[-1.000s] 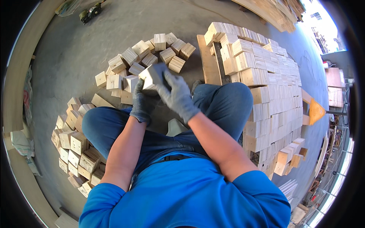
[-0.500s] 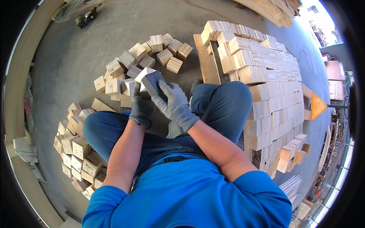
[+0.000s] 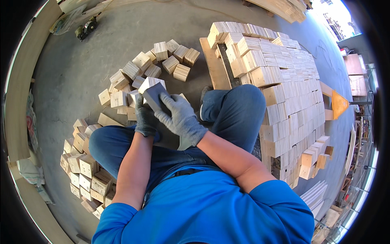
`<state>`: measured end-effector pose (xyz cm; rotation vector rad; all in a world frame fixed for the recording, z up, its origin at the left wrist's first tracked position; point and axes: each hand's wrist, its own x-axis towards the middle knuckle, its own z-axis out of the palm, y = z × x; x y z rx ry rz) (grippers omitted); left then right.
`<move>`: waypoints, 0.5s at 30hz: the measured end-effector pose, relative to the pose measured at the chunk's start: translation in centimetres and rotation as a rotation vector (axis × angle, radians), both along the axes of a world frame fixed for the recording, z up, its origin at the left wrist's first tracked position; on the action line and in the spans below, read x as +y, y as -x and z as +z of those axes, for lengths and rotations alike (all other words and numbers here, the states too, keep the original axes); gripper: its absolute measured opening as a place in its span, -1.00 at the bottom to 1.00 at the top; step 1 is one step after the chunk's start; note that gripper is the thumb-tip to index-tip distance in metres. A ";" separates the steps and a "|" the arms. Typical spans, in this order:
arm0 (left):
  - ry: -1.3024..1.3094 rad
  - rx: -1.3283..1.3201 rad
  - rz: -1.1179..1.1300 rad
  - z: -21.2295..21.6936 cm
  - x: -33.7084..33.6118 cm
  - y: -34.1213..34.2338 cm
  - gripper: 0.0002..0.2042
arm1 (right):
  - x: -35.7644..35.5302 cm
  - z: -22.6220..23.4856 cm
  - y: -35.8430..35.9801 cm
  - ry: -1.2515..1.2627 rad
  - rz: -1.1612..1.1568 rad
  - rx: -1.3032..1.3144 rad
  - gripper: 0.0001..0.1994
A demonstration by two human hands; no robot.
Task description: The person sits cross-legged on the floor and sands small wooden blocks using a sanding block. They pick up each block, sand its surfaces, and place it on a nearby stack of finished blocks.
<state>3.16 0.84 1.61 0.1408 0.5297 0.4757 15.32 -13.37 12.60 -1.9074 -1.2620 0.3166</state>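
My left hand (image 3: 146,118), in a grey glove, is closed on a pale wooden block (image 3: 152,83) held up between my knees. In my gloved right hand (image 3: 180,117) is a dark grey sanding block (image 3: 153,97), its long body tilted against the near side of the wooden block. The grey block hides most of the held wood's near face. My left fingers are partly hidden behind the two blocks. Just beyond my hands lies a loose heap of wooden blocks (image 3: 118,99) on the concrete floor.
Another pile of wooden blocks (image 3: 88,166) lies by my left knee. Neat rows of blocks (image 3: 280,97) stand stacked on a pallet to my right, beside a yellow pallet-jack-like part (image 3: 339,105). A power tool (image 3: 86,28) sits at the far left; boards (image 3: 280,9) lie far ahead.
The grey sanding block has shifted a little left and nearer to me across the wooden block, with my right hand. The wooden block has also tilted and moved slightly. My view has turned a little.
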 end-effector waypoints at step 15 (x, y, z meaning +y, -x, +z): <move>0.027 -0.044 -0.043 2.2 -2.2 -2.0 -0.24 | 1.3 -2.3 -3.6 0.030 -0.157 -0.020 -0.38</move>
